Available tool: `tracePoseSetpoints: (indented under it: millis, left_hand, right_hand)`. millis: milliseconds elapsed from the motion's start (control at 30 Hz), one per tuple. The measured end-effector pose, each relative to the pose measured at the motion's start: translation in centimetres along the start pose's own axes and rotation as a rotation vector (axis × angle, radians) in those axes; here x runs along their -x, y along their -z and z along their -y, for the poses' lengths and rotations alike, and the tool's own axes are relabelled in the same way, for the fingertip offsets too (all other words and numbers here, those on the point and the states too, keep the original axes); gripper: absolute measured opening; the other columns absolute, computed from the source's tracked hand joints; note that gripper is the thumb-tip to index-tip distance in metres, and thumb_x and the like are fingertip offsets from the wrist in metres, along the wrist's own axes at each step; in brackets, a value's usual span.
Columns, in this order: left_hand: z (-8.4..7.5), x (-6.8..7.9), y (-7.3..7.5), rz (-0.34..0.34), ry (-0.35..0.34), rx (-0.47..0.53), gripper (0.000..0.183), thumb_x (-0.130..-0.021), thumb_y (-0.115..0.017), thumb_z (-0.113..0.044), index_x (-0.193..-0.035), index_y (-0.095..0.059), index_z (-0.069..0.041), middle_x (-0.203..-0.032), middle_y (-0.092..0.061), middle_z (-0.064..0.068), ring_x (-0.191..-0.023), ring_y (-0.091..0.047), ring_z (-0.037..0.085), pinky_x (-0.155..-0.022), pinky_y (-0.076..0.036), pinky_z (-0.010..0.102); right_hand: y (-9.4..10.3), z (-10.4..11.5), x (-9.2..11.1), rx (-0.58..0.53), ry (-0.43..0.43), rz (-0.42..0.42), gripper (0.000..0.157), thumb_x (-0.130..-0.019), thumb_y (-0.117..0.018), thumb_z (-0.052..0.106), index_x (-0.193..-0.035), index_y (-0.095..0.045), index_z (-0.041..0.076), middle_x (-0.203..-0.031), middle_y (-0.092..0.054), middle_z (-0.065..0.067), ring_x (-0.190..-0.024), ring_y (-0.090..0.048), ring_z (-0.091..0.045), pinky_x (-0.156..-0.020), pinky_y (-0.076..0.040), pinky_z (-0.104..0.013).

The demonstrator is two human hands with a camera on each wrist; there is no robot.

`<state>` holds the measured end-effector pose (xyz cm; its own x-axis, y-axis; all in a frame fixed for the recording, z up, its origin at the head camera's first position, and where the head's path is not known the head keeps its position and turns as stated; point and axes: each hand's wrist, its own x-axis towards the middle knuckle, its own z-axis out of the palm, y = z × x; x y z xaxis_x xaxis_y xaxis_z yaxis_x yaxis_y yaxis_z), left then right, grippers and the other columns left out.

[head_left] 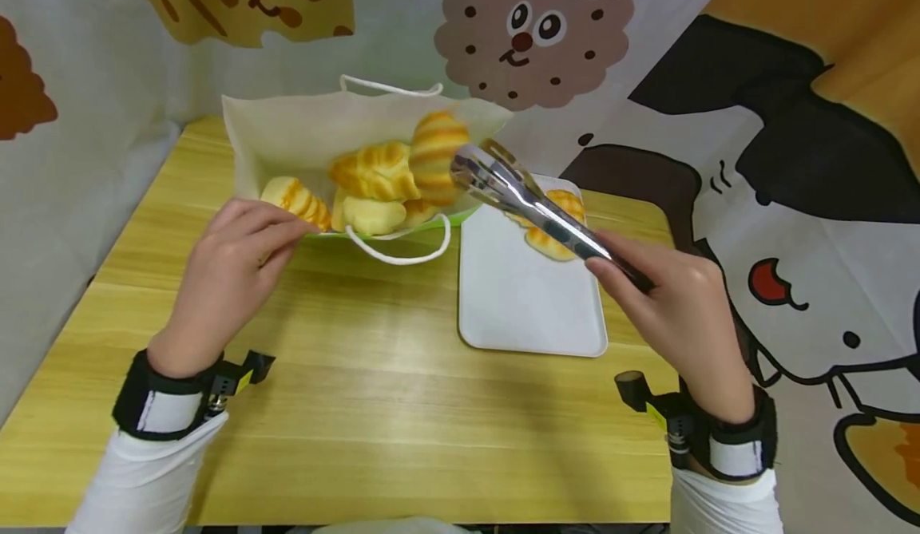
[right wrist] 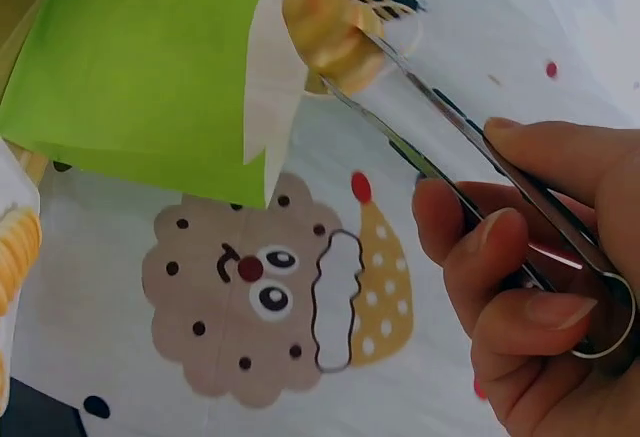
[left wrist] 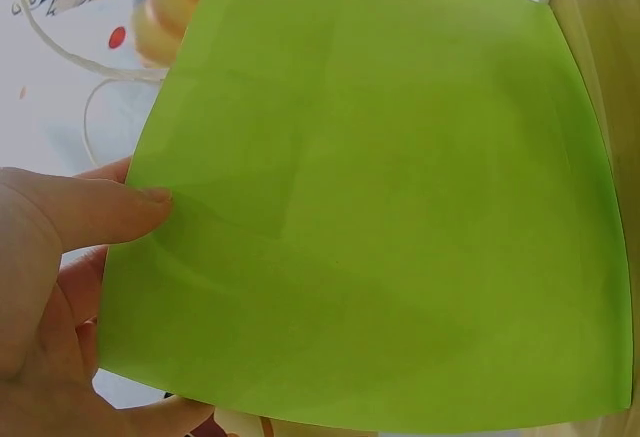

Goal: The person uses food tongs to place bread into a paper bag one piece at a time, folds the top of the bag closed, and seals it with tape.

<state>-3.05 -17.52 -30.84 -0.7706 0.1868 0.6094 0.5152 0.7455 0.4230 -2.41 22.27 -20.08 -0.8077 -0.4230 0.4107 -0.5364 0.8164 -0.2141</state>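
Out at nine o'clock of the head view, the left hand (head_left: pixel 230 270) pinches the near rim of the paper bag (head_left: pixel 287 127), thumb against the green outer face and fingers behind it, a hold that looks meant to steady the bag and keep its mouth gaping. The bag itself stands at ten o'clock, and just inside its left end sits a scored roll (head_left: pixel 298 203); next come a plaited bun (head_left: pixel 377 168) and a pale bun (head_left: pixel 374 215), heaped together. The near rope handle (head_left: pixel 398 260) droops outward, leaving the mouth unblocked. And at twelve o'clock, over the bag's right side, there's a striped bread roll (head_left: pixel 437 139), nipped between the tips of the metal tongs (head_left: pixel 561 229)! Whether it touches the bread beneath, I can't tell. Under the tongs at four o'clock lies the white tray (head_left: pixel 525 310), right beside the bag, likely for a short reach, its own bread rolls (head_left: pixel 549 247) bunched at its far end. Past three o'clock, the right hand (head_left: pixel 676 302) grips the tongs near their back end, narrowed around the roll, probably keeping fingers off the bread.
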Motion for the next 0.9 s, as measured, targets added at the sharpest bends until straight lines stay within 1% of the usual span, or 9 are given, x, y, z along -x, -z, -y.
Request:
tracePoseSetpoints:
  millis: [100,133,233,367,467,600,700,800,900]
  left_hand:
    - [-0.1,0.0,0.0,-0.006,-0.005,0.003,0.024,-0.076,-0.071,0.009,-0.098,-0.074,0.0,-0.094,-0.07,0.015,-0.095,-0.053,0.03,-0.083,-0.045,0.043]
    - [-0.1,0.1,0.1,-0.008,-0.008,0.003,0.024,-0.076,-0.071,0.01,-0.098,-0.074,0.0,-0.094,-0.07,0.016,-0.094,-0.053,0.03,-0.083,-0.045,0.044]
    - [-0.2,0.1,0.1,-0.006,-0.017,-0.005,0.024,-0.076,-0.071,0.009,-0.097,-0.074,0.0,-0.094,-0.07,0.015,-0.094,-0.053,0.03,-0.083,-0.044,0.043]
    - [-0.3,0.1,0.1,0.003,-0.03,-0.016,0.024,-0.076,-0.071,0.009,-0.098,-0.074,0.0,-0.094,-0.07,0.014,-0.095,-0.053,0.029,-0.083,-0.044,0.043]
    - [-0.3,0.1,0.0,0.006,-0.03,-0.012,0.024,-0.076,-0.072,0.009,-0.097,-0.074,-0.001,-0.094,-0.07,0.014,-0.094,-0.053,0.029,-0.083,-0.044,0.043]
    - [-0.4,0.1,0.0,0.006,-0.026,-0.006,0.024,-0.075,-0.072,0.008,-0.097,-0.075,-0.001,-0.094,-0.07,0.014,-0.094,-0.053,0.029,-0.083,-0.044,0.043]
    - [-0.4,0.1,0.0,0.006,-0.026,-0.007,0.024,-0.076,-0.072,0.008,-0.097,-0.075,-0.002,-0.093,-0.07,0.013,-0.094,-0.053,0.028,-0.083,-0.044,0.043]
    - [-0.4,0.1,0.0,0.003,-0.026,-0.011,0.023,-0.076,-0.072,0.008,-0.097,-0.075,-0.002,-0.093,-0.07,0.013,-0.094,-0.053,0.028,-0.084,-0.044,0.043]
    - [-0.5,0.2,-0.1,-0.003,-0.028,-0.007,0.023,-0.076,-0.072,0.008,-0.096,-0.075,-0.002,-0.092,-0.07,0.013,-0.094,-0.053,0.028,-0.084,-0.043,0.043]
  right_hand:
    - [0.1,0.3,-1.7,0.033,0.064,0.068,0.036,-0.084,-0.073,0.017,-0.117,-0.068,0.005,-0.069,-0.064,-0.003,-0.043,-0.035,-0.008,-0.038,-0.025,-0.02]
    - [0.2,0.4,-2.3,0.046,0.087,0.086,0.036,-0.084,-0.072,0.018,-0.117,-0.068,0.006,-0.067,-0.062,-0.002,-0.041,-0.032,-0.009,-0.037,-0.024,-0.022]
    - [0.3,0.9,-4.1,0.064,0.155,0.128,0.035,-0.085,-0.071,0.02,-0.117,-0.068,0.007,-0.067,-0.062,-0.001,-0.043,-0.033,-0.01,-0.038,-0.025,-0.026]
    - [0.2,1.6,-6.4,0.108,0.23,0.177,0.032,-0.086,-0.07,0.02,-0.115,-0.069,0.007,-0.068,-0.063,-0.002,-0.048,-0.04,-0.012,-0.041,-0.029,-0.027]
    - [-0.1,2.1,-7.9,0.145,0.258,0.218,0.031,-0.087,-0.068,0.022,-0.114,-0.07,0.007,-0.065,-0.063,-0.002,-0.048,-0.043,-0.012,-0.043,-0.033,-0.028]
    - [-0.6,2.5,-9.6,0.165,0.292,0.268,0.03,-0.089,-0.067,0.024,-0.113,-0.07,0.007,-0.072,-0.068,-0.003,-0.047,-0.047,-0.013,-0.043,-0.039,-0.029]
    - [-1.2,2.9,-10.7,0.166,0.316,0.307,0.028,-0.09,-0.066,0.024,-0.112,-0.07,0.007,-0.078,-0.069,-0.005,-0.05,-0.051,-0.014,-0.045,-0.044,-0.031]
    - [-1.9,3.4,-11.4,0.167,0.332,0.34,0.022,-0.091,-0.064,0.024,-0.104,-0.07,0.008,-0.073,-0.066,-0.004,-0.052,-0.051,-0.016,-0.047,-0.044,-0.031]
    - [-2.7,3.8,-11.8,0.169,0.34,0.358,0.021,-0.091,-0.064,0.025,-0.104,-0.07,0.009,-0.07,-0.061,-0.003,-0.052,-0.049,-0.016,-0.047,-0.042,-0.03]
